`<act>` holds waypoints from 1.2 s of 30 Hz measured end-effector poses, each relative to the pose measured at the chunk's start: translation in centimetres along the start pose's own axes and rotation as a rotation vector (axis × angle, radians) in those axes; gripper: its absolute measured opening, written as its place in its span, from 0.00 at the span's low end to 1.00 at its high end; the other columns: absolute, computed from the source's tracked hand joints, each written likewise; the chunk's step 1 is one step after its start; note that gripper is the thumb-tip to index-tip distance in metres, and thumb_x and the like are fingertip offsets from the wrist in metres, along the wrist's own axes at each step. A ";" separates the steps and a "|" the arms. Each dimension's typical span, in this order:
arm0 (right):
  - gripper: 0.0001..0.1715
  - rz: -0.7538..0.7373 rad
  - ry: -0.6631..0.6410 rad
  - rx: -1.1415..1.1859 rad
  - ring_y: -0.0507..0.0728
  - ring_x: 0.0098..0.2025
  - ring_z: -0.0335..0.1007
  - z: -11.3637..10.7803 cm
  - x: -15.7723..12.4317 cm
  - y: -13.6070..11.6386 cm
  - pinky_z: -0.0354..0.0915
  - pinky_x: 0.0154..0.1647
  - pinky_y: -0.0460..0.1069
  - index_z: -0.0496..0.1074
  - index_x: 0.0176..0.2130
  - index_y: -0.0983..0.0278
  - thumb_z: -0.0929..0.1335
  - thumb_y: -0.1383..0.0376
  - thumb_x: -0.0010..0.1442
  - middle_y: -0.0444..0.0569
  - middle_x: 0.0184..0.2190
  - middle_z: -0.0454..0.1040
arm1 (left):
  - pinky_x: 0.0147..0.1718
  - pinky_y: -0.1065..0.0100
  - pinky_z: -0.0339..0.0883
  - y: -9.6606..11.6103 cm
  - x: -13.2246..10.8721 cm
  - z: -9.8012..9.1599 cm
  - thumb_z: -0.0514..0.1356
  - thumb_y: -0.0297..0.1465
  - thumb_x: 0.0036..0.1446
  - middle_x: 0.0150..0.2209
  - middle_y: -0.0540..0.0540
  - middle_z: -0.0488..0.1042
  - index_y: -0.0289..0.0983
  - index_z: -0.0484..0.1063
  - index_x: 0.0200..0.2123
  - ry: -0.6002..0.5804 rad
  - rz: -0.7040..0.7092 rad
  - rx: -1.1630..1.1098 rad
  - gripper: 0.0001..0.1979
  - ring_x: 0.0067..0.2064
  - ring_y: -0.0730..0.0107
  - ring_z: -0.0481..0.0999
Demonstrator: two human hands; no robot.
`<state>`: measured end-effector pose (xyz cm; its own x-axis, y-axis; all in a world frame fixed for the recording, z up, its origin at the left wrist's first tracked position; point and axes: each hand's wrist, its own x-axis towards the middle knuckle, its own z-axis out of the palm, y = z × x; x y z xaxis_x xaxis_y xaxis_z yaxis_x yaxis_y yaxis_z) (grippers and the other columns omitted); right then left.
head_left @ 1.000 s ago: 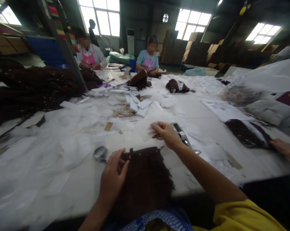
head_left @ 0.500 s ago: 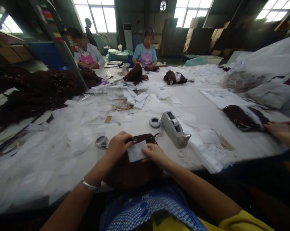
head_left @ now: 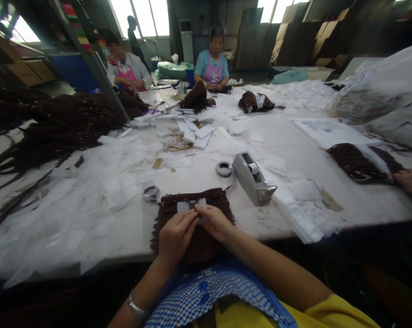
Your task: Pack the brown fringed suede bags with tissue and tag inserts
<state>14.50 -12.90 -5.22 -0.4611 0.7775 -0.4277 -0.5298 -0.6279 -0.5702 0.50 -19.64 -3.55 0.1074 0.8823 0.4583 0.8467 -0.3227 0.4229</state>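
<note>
A dark brown fringed bag (head_left: 226, 202) lies at the table's near edge, right in front of me. Across its upper middle is a thin white sheet (head_left: 182, 207), partly covered by a dark strip and my fingers. My left hand (head_left: 175, 234) is closed over the bag, its fingertips pressed together at the sheet's lower edge; what they pinch is hidden. My right hand (head_left: 216, 222) grips the sheet between thumb and fingers, its tips touching those of my left hand.
A grey tape dispenser (head_left: 252, 177) and a tape roll (head_left: 224, 168) stand beyond the bag, with another roll (head_left: 150, 193) at left. White sheets (head_left: 106, 182) cover the table's left. A co-worker's hand (head_left: 411, 180) touches another fringed bag (head_left: 359, 161). Two co-workers sit opposite.
My left hand has moved from the bag's top edge down and right to meet my right hand. The white sheet, earlier lying flat and exposed, is now mostly covered. The view has shifted slightly.
</note>
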 end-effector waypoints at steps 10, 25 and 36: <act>0.21 0.013 -0.078 -0.090 0.54 0.33 0.75 0.3 -1.2 -0.1 0.69 0.43 0.50 0.79 0.36 0.68 0.80 0.60 0.44 0.48 0.31 0.80 | 0.24 0.69 0.71 -1.0 0.5 -2.4 0.57 0.54 0.58 0.34 0.45 0.79 0.36 0.73 0.43 -0.155 -0.831 -0.652 0.26 0.32 0.63 0.79; 0.20 0.078 -0.157 -0.126 0.58 0.45 0.76 -1.1 -3.1 0.4 0.71 0.49 0.52 0.79 0.42 0.65 0.77 0.57 0.52 0.53 0.43 0.79 | 0.40 0.66 0.72 0.6 -0.4 0.1 0.66 0.43 0.54 0.43 0.43 0.81 0.35 0.78 0.45 0.122 -0.848 -0.756 0.20 0.42 0.61 0.79; 0.27 -0.019 0.033 -0.392 0.52 0.29 0.74 0.2 -2.6 1.9 0.73 0.31 0.46 0.77 0.35 0.69 0.81 0.53 0.41 0.46 0.27 0.77 | 0.49 0.61 0.72 1.9 -1.1 -0.9 0.63 0.36 0.60 0.44 0.46 0.81 0.40 0.80 0.44 0.151 -0.611 -0.364 0.11 0.46 0.62 0.79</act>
<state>14.54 -16.13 -5.07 -0.4271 0.7936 -0.4333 -0.2231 -0.5569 -0.8001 1.49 -21.56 -2.56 -0.4246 0.8931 0.1487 0.5029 0.0961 0.8590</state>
